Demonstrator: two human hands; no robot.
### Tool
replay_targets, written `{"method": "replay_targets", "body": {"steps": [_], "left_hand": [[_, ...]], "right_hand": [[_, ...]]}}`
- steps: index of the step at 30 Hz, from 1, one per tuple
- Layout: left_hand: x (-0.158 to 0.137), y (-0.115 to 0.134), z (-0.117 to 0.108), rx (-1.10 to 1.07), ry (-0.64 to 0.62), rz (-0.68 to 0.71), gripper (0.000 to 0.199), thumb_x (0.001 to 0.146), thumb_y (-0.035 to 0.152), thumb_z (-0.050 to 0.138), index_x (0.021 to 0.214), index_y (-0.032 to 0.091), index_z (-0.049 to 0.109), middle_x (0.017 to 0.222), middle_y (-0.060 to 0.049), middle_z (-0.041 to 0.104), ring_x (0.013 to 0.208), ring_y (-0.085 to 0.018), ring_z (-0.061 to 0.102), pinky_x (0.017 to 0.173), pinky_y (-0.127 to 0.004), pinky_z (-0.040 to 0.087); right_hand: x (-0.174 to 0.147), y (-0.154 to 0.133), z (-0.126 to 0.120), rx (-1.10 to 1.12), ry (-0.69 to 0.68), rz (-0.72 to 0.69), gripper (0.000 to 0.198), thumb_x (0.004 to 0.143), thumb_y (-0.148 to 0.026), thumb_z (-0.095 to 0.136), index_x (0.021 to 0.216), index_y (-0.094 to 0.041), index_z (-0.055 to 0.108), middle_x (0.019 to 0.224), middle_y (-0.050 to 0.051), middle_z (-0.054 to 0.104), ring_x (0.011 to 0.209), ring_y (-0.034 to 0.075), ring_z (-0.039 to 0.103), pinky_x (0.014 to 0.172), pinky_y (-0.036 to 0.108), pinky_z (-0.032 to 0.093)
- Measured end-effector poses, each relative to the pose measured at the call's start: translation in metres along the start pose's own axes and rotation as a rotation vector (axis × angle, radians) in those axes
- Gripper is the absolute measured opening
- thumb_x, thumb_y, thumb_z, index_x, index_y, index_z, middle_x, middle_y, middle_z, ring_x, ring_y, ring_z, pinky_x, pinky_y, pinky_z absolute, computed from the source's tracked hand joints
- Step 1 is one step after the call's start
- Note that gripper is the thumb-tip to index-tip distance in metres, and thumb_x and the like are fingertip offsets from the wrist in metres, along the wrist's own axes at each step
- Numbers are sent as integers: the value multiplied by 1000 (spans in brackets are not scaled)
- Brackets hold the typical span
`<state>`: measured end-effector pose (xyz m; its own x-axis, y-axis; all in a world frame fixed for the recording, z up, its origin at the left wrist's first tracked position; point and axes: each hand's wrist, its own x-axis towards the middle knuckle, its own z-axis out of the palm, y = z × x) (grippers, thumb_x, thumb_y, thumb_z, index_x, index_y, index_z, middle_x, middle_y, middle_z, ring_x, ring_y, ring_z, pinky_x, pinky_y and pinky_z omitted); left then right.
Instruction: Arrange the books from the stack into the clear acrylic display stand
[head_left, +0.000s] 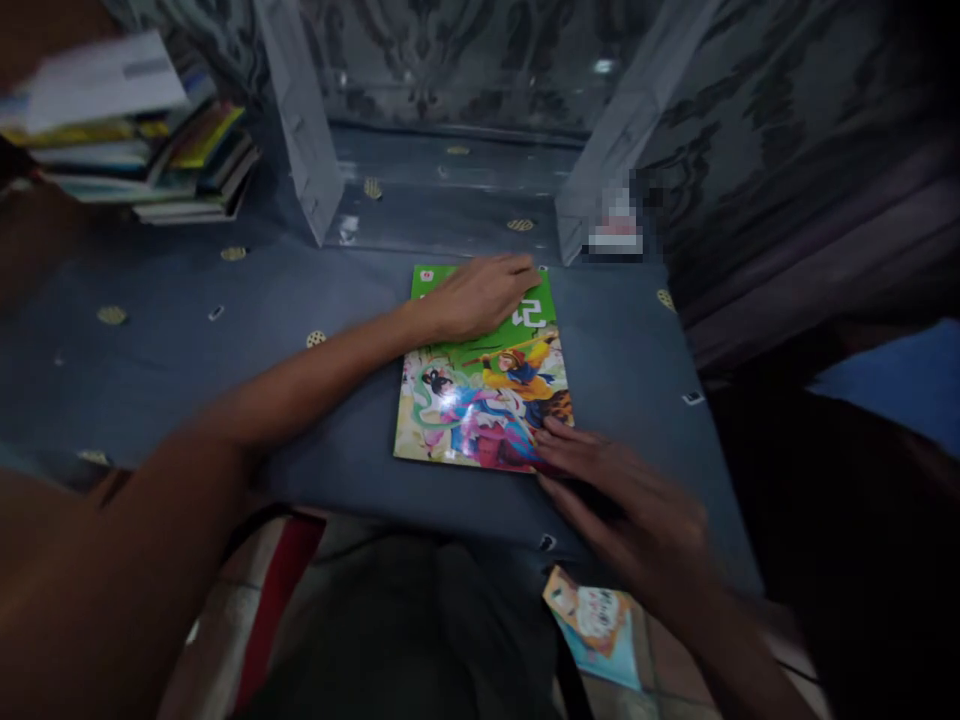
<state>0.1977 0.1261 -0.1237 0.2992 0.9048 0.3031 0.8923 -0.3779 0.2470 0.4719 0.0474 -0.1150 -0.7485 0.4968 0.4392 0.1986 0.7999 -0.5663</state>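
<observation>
Bare and blurred at its near end, our left arm slants from the near left over the tabletop, which is spread with patterned blue-grey cloth. It ends in our left hand, palm down on a glossy thin book with a green cover and brightly painted figures. We judge that this hand weighs on the far part to stop the book sliding; its fingers are bent close together, but we cannot tell whether they grip an edge.

Our right hand is at the near right corner, fingers over the cover and thumb apart at the near edge, probably to control that corner. Blur hides whether it is clamped there.

So the book lies flat beneath the left hand and to the left of the right one. Just beyond stands a clear plastic frame with pale side panels; far left, we see a leaning stack of mixed books, probably piled there to leave working room.
</observation>
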Motion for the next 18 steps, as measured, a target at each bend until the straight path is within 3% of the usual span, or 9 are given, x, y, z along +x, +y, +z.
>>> {"method": "replay_targets", "body": {"steps": [4,18], "left_hand": [[-1,3,-10,76,-94,50,31,103,17,36,119,11,62,120,-11,63,114,-25,62,101,-42,47],[0,-1,-4,102,-56,59,31,102,20,35,116,18,62,118,-9,64,111,-25,62,98,-39,47]], "right_hand": [[1,-1,-1,1,-35,-17,33,90,-13,67,119,-27,71,112,6,78,112,27,72,99,45,59],[-1,1,-1,-5,-40,-32,32,90,-12,67,118,-27,72,110,6,78,111,26,72,98,44,61]]}}
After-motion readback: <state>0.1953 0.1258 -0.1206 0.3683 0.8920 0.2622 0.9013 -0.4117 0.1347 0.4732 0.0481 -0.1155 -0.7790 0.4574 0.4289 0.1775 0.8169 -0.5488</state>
